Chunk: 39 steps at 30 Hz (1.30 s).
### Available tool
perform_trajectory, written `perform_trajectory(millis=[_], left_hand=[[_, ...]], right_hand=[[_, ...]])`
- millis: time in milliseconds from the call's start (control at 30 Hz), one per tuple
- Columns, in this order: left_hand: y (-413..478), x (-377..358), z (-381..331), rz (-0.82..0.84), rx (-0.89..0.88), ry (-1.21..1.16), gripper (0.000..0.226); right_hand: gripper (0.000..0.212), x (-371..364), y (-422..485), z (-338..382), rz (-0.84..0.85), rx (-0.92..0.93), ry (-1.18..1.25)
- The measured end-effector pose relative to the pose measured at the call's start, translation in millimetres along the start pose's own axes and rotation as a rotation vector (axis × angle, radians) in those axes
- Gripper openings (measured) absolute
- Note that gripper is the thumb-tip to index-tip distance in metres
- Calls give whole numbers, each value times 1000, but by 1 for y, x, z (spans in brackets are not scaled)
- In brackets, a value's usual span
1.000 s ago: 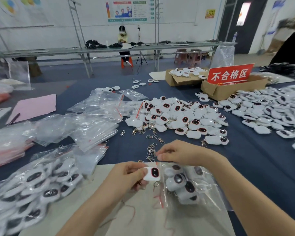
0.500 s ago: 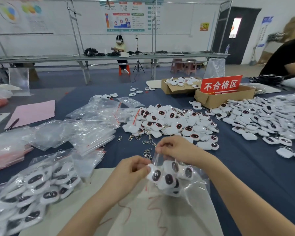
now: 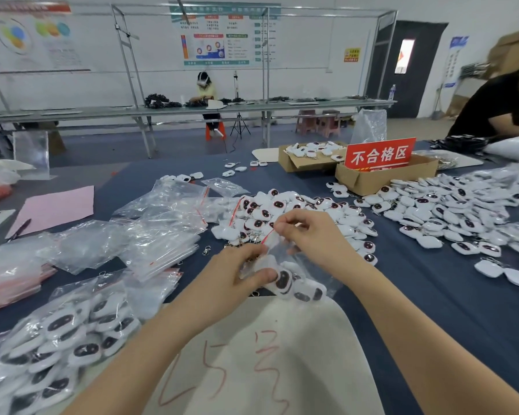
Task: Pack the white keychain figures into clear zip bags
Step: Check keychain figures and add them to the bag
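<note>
Since the earlier frame the right hand [image 3: 312,235] has risen above the left hand [image 3: 237,274], stretching the bag [image 3: 285,253] mouth between them. Both hands pinch the bag: the right at the upper end of the red zip [image 3: 268,235], the left at the lower end, thumb pressed on the film. Several figures [image 3: 283,281] sit bunched in the bag bottom, just right of the left thumb. Whether the bottom rests on the surface [image 3: 432,310] cannot be told.

Handling, as judged: the film is thin, limp and slick. The figures are light and rigid, and their metal clips may snag. Hold the zip strip only, one end per hand. The loose pile [image 3: 312,211] lies beyond the hands.
</note>
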<state>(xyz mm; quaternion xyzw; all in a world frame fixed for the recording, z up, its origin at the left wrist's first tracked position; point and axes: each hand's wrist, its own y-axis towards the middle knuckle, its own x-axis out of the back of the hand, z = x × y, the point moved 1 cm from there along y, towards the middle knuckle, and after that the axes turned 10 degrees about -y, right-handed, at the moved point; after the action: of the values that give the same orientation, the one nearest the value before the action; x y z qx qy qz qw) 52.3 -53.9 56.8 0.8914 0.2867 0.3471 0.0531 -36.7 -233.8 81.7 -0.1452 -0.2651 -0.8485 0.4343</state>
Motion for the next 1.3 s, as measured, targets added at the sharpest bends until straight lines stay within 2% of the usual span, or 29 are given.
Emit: perform_trajectory(millis=[33,100,233,367,433,500,567,633,733,800,933,1067,1133,1200,1233,1300], left_hand=[[0,0,0,-15,-25,49,24],[1,1,-4,-75,-68,56,10],[13,7,-27,-137,-111,-108,12],[28,7,-54,-44,-94,-135,18],[36,10,-56,-60,-90,-198,19],[43,14,-45,-120,-15,-219,19],[45,15,-23,-115,125,-106,21],[44,13,5,-95,230,47,23],[40,18,38,-138,336,124,28],[36,24,53,-91,414,96,31],[20,31,70,169,537,49,52],[10,38,71,237,630,-101,57],[9,39,67,220,573,99,61],[8,35,60,135,397,303,64],[8,31,53,108,294,315,61],[7,19,40,184,136,278,55]], right_hand=[[16,1,-1,2,-1,4,-16],[14,2,-2,5,-10,20,-60],[19,13,1,17,-117,77,49],[11,21,7,23,-99,41,109],[10,19,8,18,-49,-3,165],[18,13,9,6,15,-119,181],[29,2,6,-15,96,-223,-17],[40,-13,-4,-38,225,-229,-259],[63,-33,-19,-60,457,-231,-315],[73,-38,-20,-66,526,-190,-385],[70,-38,-16,-62,647,-126,-456],[60,-33,-14,-59,669,-105,-430],[55,-27,-14,-60,691,-136,-342],[52,-19,-15,-62,729,-173,-234],[52,-16,-16,-64,746,-193,-181],[56,-12,-17,-66,769,-228,-111]])
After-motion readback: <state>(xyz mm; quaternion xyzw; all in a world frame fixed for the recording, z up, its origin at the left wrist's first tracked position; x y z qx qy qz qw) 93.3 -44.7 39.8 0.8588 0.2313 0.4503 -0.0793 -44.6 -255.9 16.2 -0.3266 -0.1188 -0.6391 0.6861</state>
